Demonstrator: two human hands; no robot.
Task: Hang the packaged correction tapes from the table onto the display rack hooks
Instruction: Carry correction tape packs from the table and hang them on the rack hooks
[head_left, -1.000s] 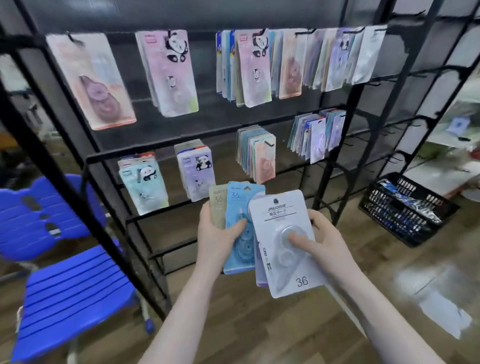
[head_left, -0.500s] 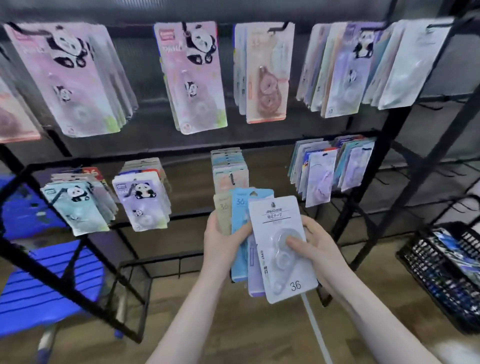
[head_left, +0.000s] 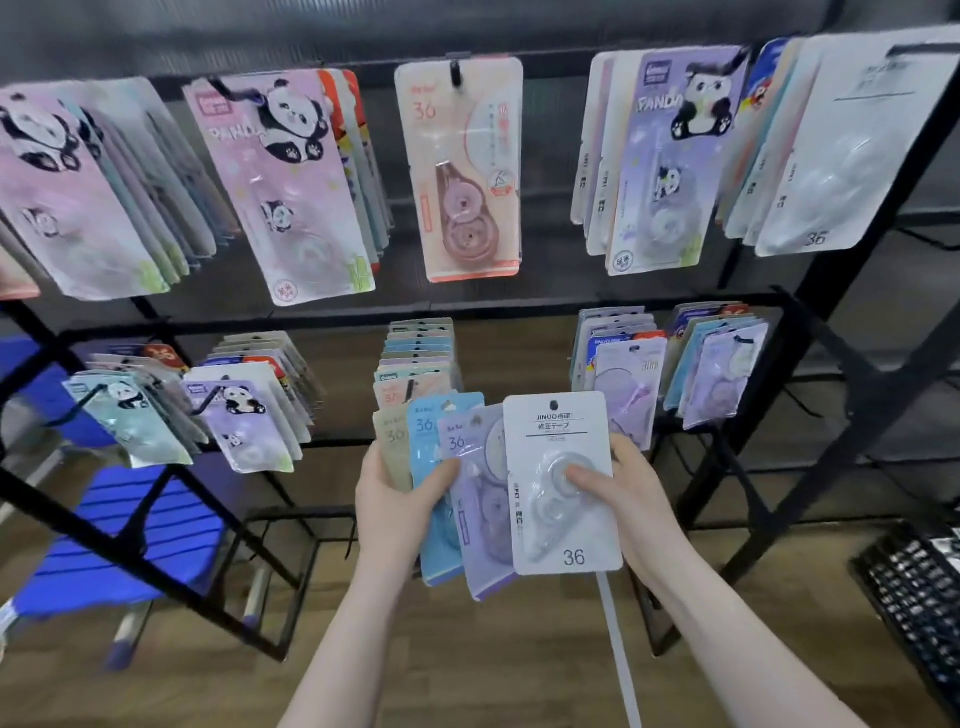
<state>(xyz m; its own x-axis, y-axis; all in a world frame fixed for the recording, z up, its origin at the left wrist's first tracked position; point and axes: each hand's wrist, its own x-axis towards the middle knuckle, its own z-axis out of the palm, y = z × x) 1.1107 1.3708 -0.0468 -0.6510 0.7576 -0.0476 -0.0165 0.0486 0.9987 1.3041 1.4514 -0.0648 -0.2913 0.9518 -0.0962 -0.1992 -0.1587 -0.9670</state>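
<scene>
Head view: below the black metal display rack (head_left: 519, 312), the left hand (head_left: 395, 514) grips a fan of beige, blue and lilac carded correction tapes (head_left: 441, 483). The right hand (head_left: 628, 499) pinches the white carded tape (head_left: 561, 483). Sorting step, likely; next, thread its hole onto the rack's top-right hook of matching white packs (head_left: 852, 145).

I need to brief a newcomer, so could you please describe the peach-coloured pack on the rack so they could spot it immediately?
Look at the black display rack and its top row of hooks. Near the middle hangs the peach correction tape pack, marked 36. Unlike the thick panda-printed bundles beside it, it appears to hang alone on its hook and shows no panda.
</scene>
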